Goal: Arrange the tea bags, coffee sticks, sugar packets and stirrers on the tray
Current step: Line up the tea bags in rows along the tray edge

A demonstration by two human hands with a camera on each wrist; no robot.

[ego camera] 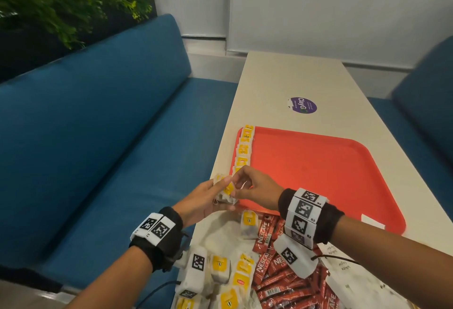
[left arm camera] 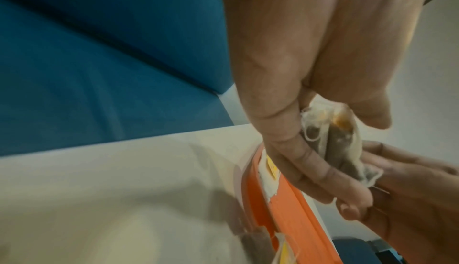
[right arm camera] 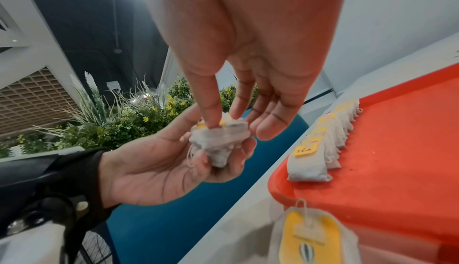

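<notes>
Your table runs away from you between two blue benches, and the red tray sits across its middle. A row of tea bags lies overlapping along the tray's left rim, yellow tags up. Nearer you, off the tray, loose tea bags are heaped beside a pile of red coffee sticks, with white sugar packets to their right. One more tea bag lies alone just short of the tray's near edge.

Your left hand is raised over the table's left edge by the tray's near left corner, palm turned up, fingers curled round a small bunch of tea bags. Your right hand reaches across from the tray side, wrist above the tray's near rim, fingers pointing down. Its thumb and forefinger nip the top of that bunch; the other fingers hang loose just beside it.
</notes>
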